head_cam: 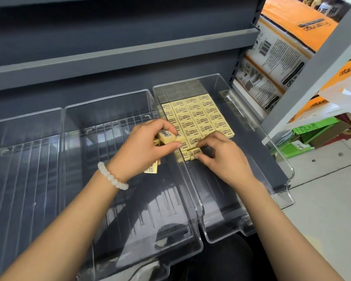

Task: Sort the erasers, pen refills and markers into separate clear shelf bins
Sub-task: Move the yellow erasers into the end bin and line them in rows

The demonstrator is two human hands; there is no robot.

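Right hand (219,157): fingertips pinch one small pale-yellow rectangular eraser (195,152), setting it at the near edge of the packed grid of matching erasers (199,116) just beyond. Left hand (144,147): grips a spare stack of yellow erasers (169,136), one protruding below the palm. Right-hand clear plastic shelf bin (280,175): holds the grid. Clear bins (28,159) left of the left hand: no stock visible. Risk: a crooked placement could nudge the rows askew, or the loose stack could slip.

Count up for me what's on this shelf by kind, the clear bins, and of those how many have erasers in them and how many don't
Clear bins: 3
With erasers: 1, the right bin, holding rows of yellow erasers
Without erasers: 2, the middle bin and the left bin
Total: 3 bins
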